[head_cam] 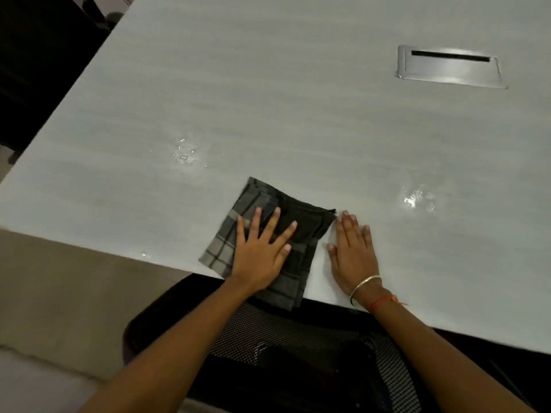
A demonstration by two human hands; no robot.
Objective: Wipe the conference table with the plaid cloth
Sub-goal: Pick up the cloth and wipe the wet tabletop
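Over a black mesh chair (238, 332), the left hand (259, 251), fingers spread, presses the folded grey plaid cloth (301, 216) flat on the pale grey conference table (298, 114), ready to wipe. The right hand (353, 251), fingers close together, steadies just beside the cloth.

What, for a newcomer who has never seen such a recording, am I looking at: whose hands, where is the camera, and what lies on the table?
There is no machine here: these are a person's two bare hands, filmed by one camera worn on the head, looking forward and down. The left hand presses flat, fingers spread, on the folded plaid cloth near the edge of the grey conference table. The right hand rests flat on the table beside the cloth. Nothing is gripped. A wet patch and a second wet patch glisten farther in; a metal cable hatch lies beyond.
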